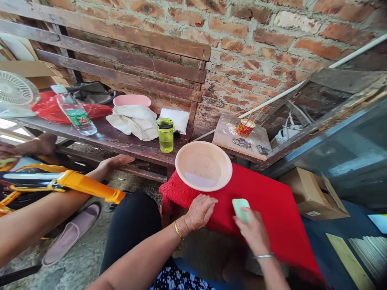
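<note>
My right hand (pixel 256 233) grips a flat, pale green block with rounded corners (pixel 241 205), which looks like a bar of soap, though its kind is not certain. It is held over the red cloth (pixel 266 193), to the right of a cream basin (pixel 203 145). Shallow clear water seems to fill the basin's bottom. My left hand (pixel 201 211) is at the cloth's front edge, just in front of the basin; its fingers are stretched out and hold nothing. Whether it rests on the cloth is unclear.
Behind, a wooden bench (pixel 145 151) bears a green drink bottle (pixel 166 137), white cloth (pixel 133 121), a pink bowl (pixel 132 100) and a water bottle (pixel 80 117). A padlock (pixel 241 142) lies on a small board. Right is a cardboard box (pixel 311 197); left, another person's leg (pixel 60 209).
</note>
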Tool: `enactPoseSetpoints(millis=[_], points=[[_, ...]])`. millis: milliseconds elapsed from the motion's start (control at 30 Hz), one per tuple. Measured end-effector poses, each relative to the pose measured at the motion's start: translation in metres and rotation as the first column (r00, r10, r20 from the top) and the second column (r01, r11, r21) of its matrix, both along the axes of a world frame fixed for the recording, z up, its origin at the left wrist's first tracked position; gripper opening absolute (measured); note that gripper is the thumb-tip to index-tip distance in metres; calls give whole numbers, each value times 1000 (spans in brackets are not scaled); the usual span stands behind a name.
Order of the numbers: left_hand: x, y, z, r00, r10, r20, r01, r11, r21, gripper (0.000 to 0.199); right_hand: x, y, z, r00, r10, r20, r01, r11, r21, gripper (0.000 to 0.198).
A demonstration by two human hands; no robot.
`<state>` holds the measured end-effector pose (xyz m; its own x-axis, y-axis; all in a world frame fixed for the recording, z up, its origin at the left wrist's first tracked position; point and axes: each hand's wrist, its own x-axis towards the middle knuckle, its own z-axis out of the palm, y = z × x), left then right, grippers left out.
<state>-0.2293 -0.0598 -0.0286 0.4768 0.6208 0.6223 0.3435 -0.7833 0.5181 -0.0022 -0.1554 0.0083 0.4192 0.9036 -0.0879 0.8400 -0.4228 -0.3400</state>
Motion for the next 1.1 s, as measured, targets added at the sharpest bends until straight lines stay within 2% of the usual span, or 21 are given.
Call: enactPoseSetpoints(millis=[100,167,200,300,400,467,533,600,633,667,733,800,833,900,967,1033,1100], points=[[-2,1,5,999,-19,49,17,999,33,22,-74,20,-1,973,232,-15,-230,972,52,31],[-3,3,6,998,-22,59,20,999,29,21,-89,24,-2,958,285,30,-287,956,61,31],[-3,4,5,998,-19,55,17,1000,25,21,-84,21,-2,958,283,53,-286,957,58,31],[0,5,1,999,-6,34,5,999,34,22,-28,-6,-6,982,164,92,-167,986,23,31],[4,4,-5,1000,-4,16,2,998,66,22,64,-52,-8,989,-89,119,93,995,-35,39],[6,4,-8,1000,-3,-4,3,997,81,22,123,-83,-7,956,-259,137,272,958,-92,47],[7,4,-10,1000,0,-28,2,996,84,22,167,-107,-3,888,-420,185,445,887,-124,53],[7,5,-13,999,7,-45,-3,997,72,23,184,-115,1,822,-523,227,556,823,-119,57],[6,5,-14,999,11,-50,-8,998,64,23,181,-111,3,818,-531,223,562,820,-108,58],[6,4,-14,998,18,-52,-15,998,59,23,171,-103,5,838,-508,196,532,841,-95,58],[6,4,-14,998,37,-45,-34,997,66,23,131,-75,7,920,-377,103,383,922,-50,55],[5,2,-10,999,45,-25,-43,995,91,23,75,-39,8,987,-158,22,158,987,10,45],[4,1,-7,999,39,-13,-38,994,104,22,46,-20,8,1000,-23,-1,23,999,37,38],[2,-1,0,1000,6,6,-7,992,129,22,-6,14,7,967,253,-22,-252,966,57,31],[0,-3,7,999,-31,11,29,988,149,23,-39,40,6,886,464,-22,-462,884,72,29],[-3,-4,12,999,-42,18,39,985,166,24,-47,56,3,840,542,-34,-538,839,82,31],[-3,-4,13,999,-35,23,31,986,166,25,-29,61,-1,872,484,-65,-480,874,76,32]])
